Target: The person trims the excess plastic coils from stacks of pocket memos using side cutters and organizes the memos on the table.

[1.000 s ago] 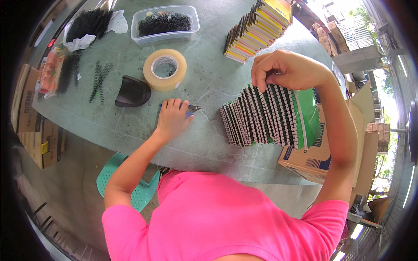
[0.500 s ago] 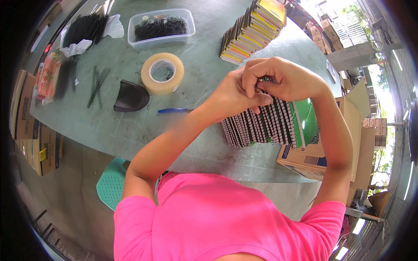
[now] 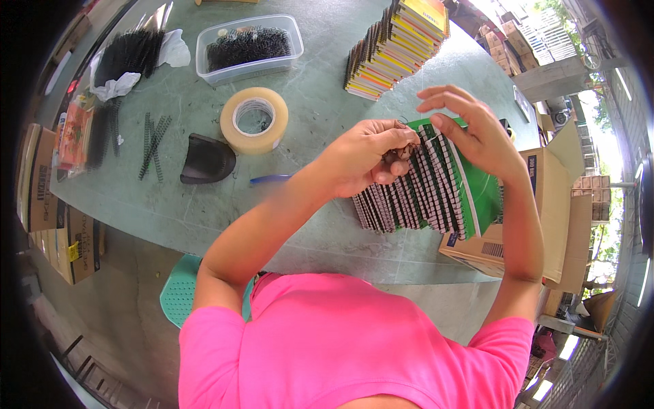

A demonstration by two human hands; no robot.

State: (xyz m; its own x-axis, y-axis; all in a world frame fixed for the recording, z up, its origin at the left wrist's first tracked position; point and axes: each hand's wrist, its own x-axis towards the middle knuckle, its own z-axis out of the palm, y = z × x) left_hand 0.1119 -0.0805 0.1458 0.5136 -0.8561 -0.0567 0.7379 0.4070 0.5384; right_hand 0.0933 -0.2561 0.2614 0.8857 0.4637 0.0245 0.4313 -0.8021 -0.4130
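Note:
My left hand [image 3: 368, 155] is closed, thumb against fingers, round a small tangle of dark curled wire [image 3: 396, 156]; thin ends stick out near the fingertips. Its exact form is partly hidden by the fingers. Just to the right, my right hand [image 3: 477, 136] is raised with its fingers spread and nothing in it. Below both hands stands a row of green spiral-bound notebooks [image 3: 480, 198], packed close with their spines side by side. The right hand hovers over the green cover at the row's right end; whether it touches cannot be made out.
On the table [image 3: 300, 238] are a tape roll [image 3: 225, 123], a black curved piece [image 3: 208, 160], a blue pen [image 3: 269, 180], loose black coils [image 3: 153, 146] and a clear tub [image 3: 204, 65] of black coils. Yellow notebooks [image 3: 402, 51] stand stacked behind. An open carton [image 3: 545, 204] is at right.
My hands were together over the notebooks and have come apart. The right hand moved right and opened; the left stays closed, now showing the dark wire.

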